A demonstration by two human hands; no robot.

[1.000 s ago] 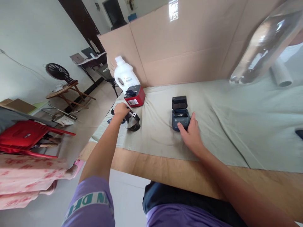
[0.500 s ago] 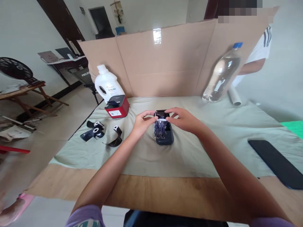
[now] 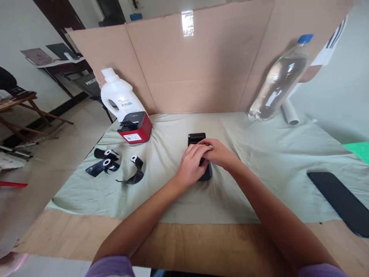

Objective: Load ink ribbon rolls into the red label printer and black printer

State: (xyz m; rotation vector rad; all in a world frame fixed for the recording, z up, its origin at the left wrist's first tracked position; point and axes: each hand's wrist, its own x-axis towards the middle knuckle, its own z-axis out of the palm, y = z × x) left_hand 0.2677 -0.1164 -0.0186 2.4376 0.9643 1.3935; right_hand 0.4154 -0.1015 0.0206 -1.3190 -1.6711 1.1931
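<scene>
A dark handheld device (image 3: pixel 206 176), which looks like a payment terminal, lies on the cloth in the middle. Its top end shows beyond my fingers. Over it my left hand (image 3: pixel 192 163) and my right hand (image 3: pixel 217 153) meet, with fingers curled together and overlapping. A small white end of a dark paper roll (image 3: pixel 211 146) peeks out between the fingers; the rest of the roll is hidden. To the left lie more dark rolls with white cores: a pair (image 3: pixel 106 163) close together and one (image 3: pixel 138 169) with its strip curling out.
A white jug (image 3: pixel 121 94) stands behind a red and black box-shaped device (image 3: pixel 142 129). At the back right are a clear bottle (image 3: pixel 281 82) and a white tube (image 3: pixel 290 113). A black phone (image 3: pixel 338 202) lies at right. A cardboard panel (image 3: pixel 198 73) stands behind; a person's arm (image 3: pixel 311 73) shows beyond.
Both hands have come together over the device, covering the roll and its hanging dark strip, which were in plain sight before. The view has tilted down a little.
</scene>
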